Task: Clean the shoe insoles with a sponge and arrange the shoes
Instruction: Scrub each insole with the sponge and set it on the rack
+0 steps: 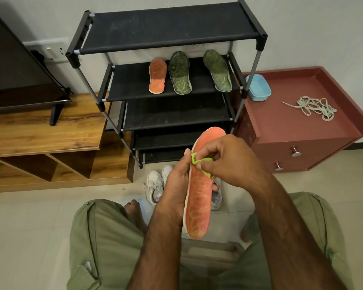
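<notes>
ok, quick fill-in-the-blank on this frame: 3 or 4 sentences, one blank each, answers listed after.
1. The left hand holds an orange ____ upright.
2. The right hand presses a crumpled green sponge against it.
3. The shoe rack has ____ insoles lying on its second shelf.
4. The loose laces lie on the ____ cabinet, near the blue tub.

Missing words: insole; three; red

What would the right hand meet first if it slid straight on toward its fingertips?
The right hand, pinching the green sponge on the orange insole, points at the left hand. It would probably meet that thumb first, though depth is unclear.
</notes>
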Demonstrator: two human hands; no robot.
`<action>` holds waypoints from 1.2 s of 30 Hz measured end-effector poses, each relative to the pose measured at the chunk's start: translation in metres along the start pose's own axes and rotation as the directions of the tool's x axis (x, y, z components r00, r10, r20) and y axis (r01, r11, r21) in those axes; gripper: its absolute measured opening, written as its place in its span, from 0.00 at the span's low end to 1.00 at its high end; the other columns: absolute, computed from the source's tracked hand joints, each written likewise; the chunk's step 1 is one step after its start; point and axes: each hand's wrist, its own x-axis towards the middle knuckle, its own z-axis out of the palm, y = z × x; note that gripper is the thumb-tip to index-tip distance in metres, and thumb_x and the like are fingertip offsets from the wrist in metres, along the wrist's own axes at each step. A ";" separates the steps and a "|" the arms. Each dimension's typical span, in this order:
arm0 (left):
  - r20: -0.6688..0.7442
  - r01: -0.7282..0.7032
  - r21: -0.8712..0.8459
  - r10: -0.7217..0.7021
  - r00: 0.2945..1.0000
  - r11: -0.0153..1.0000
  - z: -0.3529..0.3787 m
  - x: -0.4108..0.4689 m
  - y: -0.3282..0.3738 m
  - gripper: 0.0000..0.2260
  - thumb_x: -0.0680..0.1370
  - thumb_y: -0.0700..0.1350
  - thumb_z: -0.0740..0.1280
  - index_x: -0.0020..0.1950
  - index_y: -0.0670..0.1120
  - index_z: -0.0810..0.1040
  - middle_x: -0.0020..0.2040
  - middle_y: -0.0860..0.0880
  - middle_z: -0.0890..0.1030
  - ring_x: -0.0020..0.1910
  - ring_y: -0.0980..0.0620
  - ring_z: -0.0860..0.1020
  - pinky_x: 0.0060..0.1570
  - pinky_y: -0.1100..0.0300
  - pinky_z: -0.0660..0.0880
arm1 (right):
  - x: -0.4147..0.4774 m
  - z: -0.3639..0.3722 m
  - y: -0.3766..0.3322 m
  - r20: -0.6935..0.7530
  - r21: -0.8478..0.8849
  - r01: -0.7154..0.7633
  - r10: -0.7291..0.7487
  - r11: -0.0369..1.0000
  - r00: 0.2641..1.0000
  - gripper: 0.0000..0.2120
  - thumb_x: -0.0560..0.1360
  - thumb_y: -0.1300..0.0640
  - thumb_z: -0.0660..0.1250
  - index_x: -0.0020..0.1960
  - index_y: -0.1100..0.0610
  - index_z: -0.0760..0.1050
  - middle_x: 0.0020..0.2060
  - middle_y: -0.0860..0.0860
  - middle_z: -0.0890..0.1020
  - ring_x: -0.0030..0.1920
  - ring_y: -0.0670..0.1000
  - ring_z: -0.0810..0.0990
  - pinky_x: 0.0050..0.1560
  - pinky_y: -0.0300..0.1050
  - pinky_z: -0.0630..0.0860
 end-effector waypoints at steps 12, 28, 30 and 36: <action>-0.066 0.022 0.069 -0.018 0.998 0.997 0.005 -0.003 0.000 0.29 0.83 0.63 0.57 0.53 0.41 0.86 0.39 0.40 0.82 0.30 0.47 0.80 0.33 0.58 0.78 | 0.010 0.000 0.001 -0.304 -0.078 -0.028 0.003 0.997 0.953 0.05 0.74 0.56 0.75 0.48 0.47 0.86 0.38 0.37 0.82 0.41 0.39 0.82 0.44 0.33 0.77; -0.161 0.035 0.087 -0.020 0.987 0.996 0.011 -0.007 0.000 0.28 0.83 0.61 0.58 0.65 0.38 0.79 0.41 0.41 0.82 0.28 0.48 0.79 0.29 0.60 0.78 | 0.020 -0.014 -0.001 -0.105 -0.163 -0.023 0.006 0.986 0.994 0.06 0.74 0.58 0.75 0.48 0.47 0.86 0.43 0.41 0.84 0.44 0.42 0.83 0.46 0.40 0.81; -0.131 0.062 0.062 -0.053 0.990 0.996 0.010 -0.009 0.001 0.29 0.82 0.63 0.59 0.59 0.38 0.82 0.41 0.40 0.79 0.28 0.47 0.79 0.29 0.61 0.76 | 0.026 -0.018 0.005 -0.277 -0.163 -0.082 0.034 0.983 0.960 0.06 0.74 0.58 0.74 0.47 0.47 0.86 0.43 0.42 0.85 0.44 0.45 0.83 0.47 0.44 0.81; -0.152 0.053 0.090 -0.039 0.988 0.994 0.011 -0.009 0.003 0.28 0.82 0.62 0.60 0.57 0.38 0.83 0.37 0.39 0.80 0.26 0.47 0.79 0.28 0.60 0.77 | 0.024 -0.020 0.003 -0.057 -0.124 -0.004 -0.004 0.992 0.998 0.06 0.73 0.58 0.76 0.46 0.47 0.86 0.43 0.42 0.86 0.42 0.43 0.84 0.47 0.44 0.83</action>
